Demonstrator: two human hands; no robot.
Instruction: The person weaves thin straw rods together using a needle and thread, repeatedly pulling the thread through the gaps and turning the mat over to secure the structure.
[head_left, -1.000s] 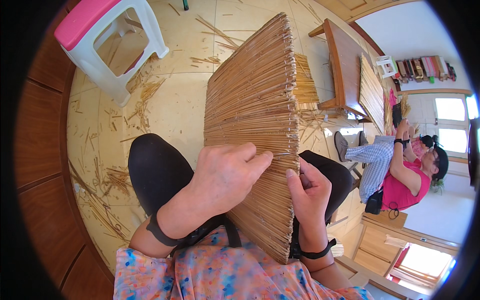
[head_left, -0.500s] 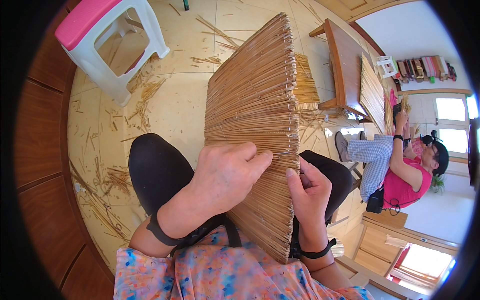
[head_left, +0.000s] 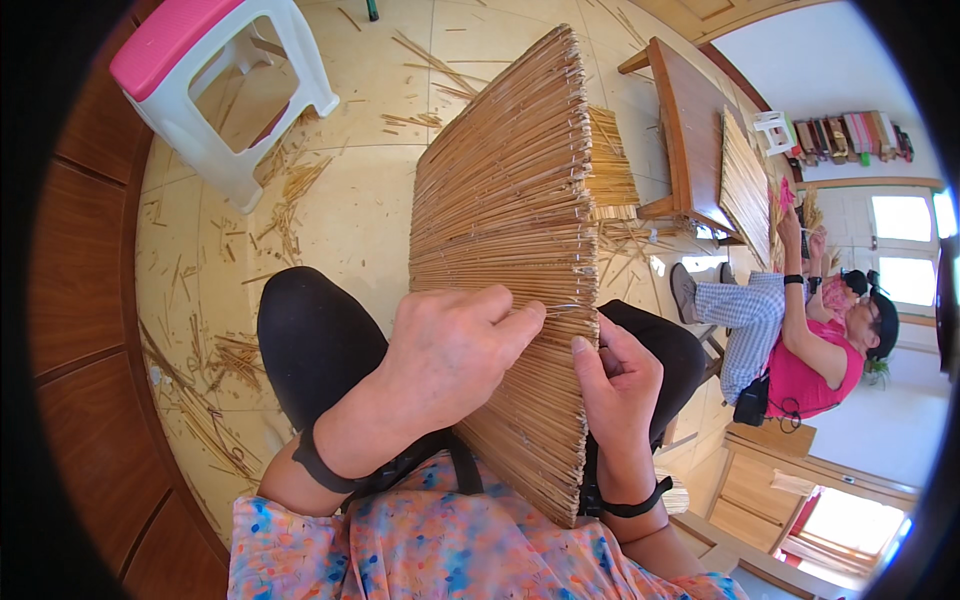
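Note:
A woven panel of straw-coloured reeds (head_left: 500, 190) lies across my lap and reaches out over the floor. My left hand (head_left: 450, 345) rests flat on top of it, fingertips pinching at its right edge. There my right hand (head_left: 615, 380) grips the edge from the side, thumb pressed on the reeds. A thin pale thread or needle (head_left: 565, 308) shows between the two hands; I cannot tell which hand holds it. Both wrists wear black straps.
A white plastic stool with a pink seat (head_left: 215, 75) stands at the far left. Loose reed scraps (head_left: 215, 360) litter the tiled floor. A low wooden table (head_left: 690, 130) and another reed panel (head_left: 745, 185) are to the right, where a person in pink (head_left: 815, 355) sits working.
My hands have barely moved on the panel's edge. The person at the right has shifted their raised arms a little.

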